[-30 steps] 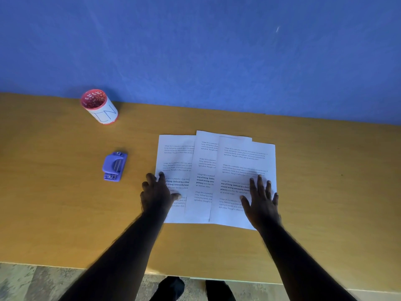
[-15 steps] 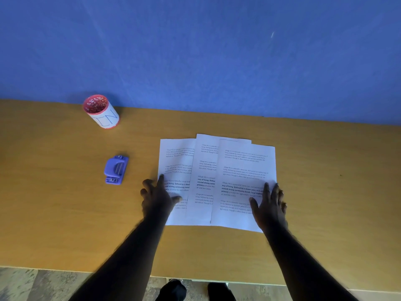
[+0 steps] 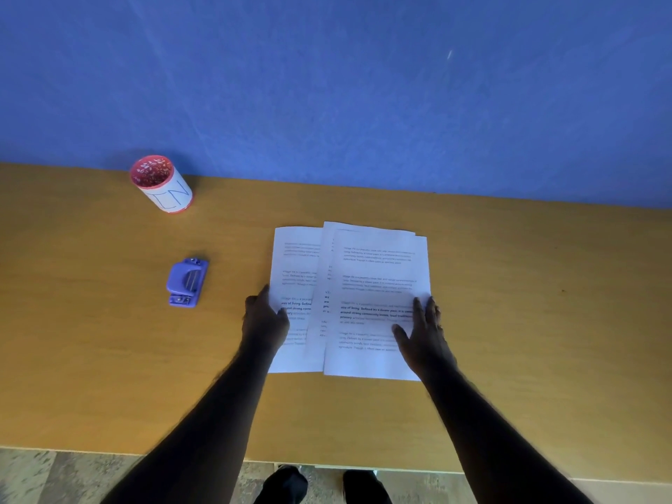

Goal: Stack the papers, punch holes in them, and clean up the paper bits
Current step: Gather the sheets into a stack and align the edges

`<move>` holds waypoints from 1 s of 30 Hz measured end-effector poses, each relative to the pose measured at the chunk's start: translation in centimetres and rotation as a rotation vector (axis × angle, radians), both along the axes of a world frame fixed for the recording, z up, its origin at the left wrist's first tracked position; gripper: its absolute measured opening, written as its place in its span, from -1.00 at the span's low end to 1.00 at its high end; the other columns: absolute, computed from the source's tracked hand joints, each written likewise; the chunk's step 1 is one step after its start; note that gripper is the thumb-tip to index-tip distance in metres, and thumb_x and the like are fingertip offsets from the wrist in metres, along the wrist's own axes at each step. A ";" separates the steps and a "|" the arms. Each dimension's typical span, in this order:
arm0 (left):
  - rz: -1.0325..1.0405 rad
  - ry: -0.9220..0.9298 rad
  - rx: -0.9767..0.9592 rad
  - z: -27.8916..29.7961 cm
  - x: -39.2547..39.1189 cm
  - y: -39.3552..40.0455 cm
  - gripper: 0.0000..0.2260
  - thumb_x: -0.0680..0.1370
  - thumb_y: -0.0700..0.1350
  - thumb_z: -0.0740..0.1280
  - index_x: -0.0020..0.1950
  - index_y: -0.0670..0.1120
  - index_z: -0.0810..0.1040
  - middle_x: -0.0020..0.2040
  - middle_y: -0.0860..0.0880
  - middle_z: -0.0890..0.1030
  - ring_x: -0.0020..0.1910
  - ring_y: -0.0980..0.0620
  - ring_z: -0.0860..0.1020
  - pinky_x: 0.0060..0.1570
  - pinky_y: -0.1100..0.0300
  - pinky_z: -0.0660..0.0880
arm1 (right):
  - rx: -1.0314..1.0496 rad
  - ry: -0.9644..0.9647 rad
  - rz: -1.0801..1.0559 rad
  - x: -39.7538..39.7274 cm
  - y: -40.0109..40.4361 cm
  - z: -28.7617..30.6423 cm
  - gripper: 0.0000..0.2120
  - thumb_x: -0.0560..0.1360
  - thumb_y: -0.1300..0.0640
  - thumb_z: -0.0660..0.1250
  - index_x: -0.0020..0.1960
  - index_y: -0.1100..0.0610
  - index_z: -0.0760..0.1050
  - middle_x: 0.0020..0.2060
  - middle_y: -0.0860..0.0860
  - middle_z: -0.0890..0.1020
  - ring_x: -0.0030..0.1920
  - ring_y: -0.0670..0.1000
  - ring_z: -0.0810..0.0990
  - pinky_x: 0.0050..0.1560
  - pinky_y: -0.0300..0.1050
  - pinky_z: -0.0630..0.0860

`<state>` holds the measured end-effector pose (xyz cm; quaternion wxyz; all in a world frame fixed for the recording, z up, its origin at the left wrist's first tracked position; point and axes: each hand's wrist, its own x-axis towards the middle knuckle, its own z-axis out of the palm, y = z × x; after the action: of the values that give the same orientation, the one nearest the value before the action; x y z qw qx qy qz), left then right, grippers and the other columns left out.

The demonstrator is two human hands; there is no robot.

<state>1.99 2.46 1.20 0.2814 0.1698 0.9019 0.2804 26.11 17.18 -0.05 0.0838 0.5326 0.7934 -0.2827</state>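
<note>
Three printed white papers [image 3: 378, 271] lie overlapped on the wooden table [image 3: 527, 321], fanned a little to the left. My left hand [image 3: 263, 316] rests on the left edge of the leftmost sheet, fingers spread. My right hand [image 3: 423, 331] lies flat on the right edge of the top sheet. A purple hole punch [image 3: 187, 281] sits on the table to the left of the papers, apart from both hands.
A red and white cylindrical cup [image 3: 162, 183] stands at the back left near the blue wall [image 3: 345, 85]. The table's front edge runs just above my shoes [image 3: 283, 483].
The papers have been pushed closer together, with the top sheet slid left over the others. My right hand moved to the right edge of the papers, my left hand to the left edge.
</note>
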 end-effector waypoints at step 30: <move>0.129 -1.092 0.462 0.2 0.1 -0.5 -0.67 0.52 -0.35 0.37 0.26 -0.11 0.55 0.12 -0.15 0.71 0.02 -0.12 0.71 -0.14 0.07 0.64 | -1.040 0.653 -0.354 0.2 4.6 3.2 -0.62 0.50 0.12 0.40 0.29 0.17 0.54 0.16 0.13 0.67 0.15 0.19 0.65 0.10 0.12 0.59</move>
<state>2.09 1.96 1.44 0.6424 0.0027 0.5508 0.5328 26.30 21.81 3.17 0.0370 0.4318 0.4372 -0.7881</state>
